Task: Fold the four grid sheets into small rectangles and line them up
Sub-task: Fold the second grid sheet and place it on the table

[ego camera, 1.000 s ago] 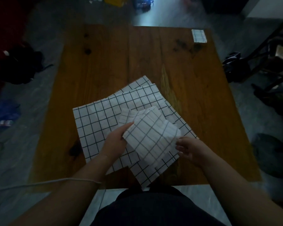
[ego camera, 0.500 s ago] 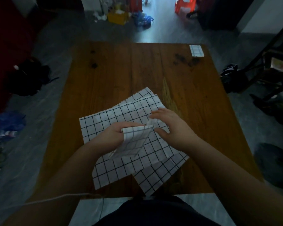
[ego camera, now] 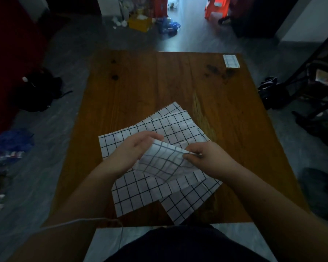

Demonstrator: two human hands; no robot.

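Both hands hold one partly folded grid sheet (ego camera: 162, 161) above the wooden table (ego camera: 159, 82). My left hand (ego camera: 133, 150) grips its left edge, fingers curled over the top. My right hand (ego camera: 206, 157) pinches its right corner between thumb and fingers. Under them lie flat grid sheets (ego camera: 140, 191), overlapping and fanned out near the table's front edge. A small folded grid rectangle (ego camera: 230, 61) rests at the far right corner of the table.
A white cable (ego camera: 74, 223) runs over my left forearm. Dark bags (ego camera: 36, 89) lie on the floor left of the table. A dark metal frame (ego camera: 311, 82) stands to the right. Clutter and a yellow box (ego camera: 140, 23) sit on the floor beyond.
The sheet was folded smaller between my hands, then spread again between them. My right hand moved from the sheet's far edge back to its right corner. The camera tilted up.
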